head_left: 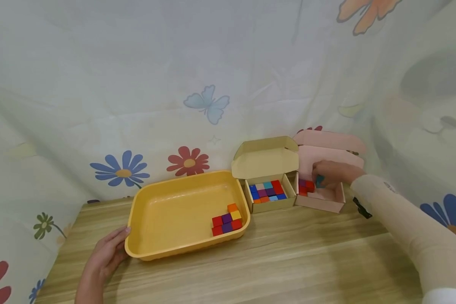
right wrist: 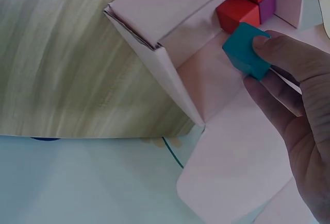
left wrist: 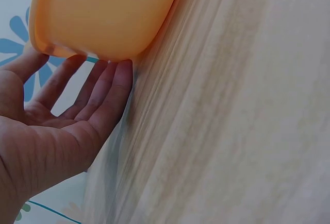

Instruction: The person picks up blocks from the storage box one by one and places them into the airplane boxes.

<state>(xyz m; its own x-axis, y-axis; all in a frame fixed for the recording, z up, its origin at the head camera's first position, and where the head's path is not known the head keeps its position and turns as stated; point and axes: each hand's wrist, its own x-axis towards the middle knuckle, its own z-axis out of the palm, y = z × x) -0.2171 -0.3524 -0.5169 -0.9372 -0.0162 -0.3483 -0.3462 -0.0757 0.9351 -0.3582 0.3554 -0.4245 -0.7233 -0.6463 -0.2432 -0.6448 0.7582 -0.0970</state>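
At the left end of a yellow tray (head_left: 182, 215), my left hand (head_left: 107, 252) holds its corner, with the thumb at the rim and the other fingertips against the outer wall (left wrist: 103, 18). My right hand (head_left: 336, 172) pinches a teal cube (right wrist: 246, 50) between thumb and fingers inside an open pink box (head_left: 319, 204). Beside that cube, red cubes (right wrist: 238, 13) and a purple cube (right wrist: 267, 7) sit in one end of the pink box. Several red, purple, yellow and orange cubes (head_left: 226, 218) lie in the right end of the tray.
Between the tray and the pink box stands an open cream box (head_left: 272, 206) holding rows of coloured cubes (head_left: 267, 191). Both box lids stand raised at the back. A flower-patterned cloth (head_left: 152, 84) hangs behind the wooden table (head_left: 251, 270).
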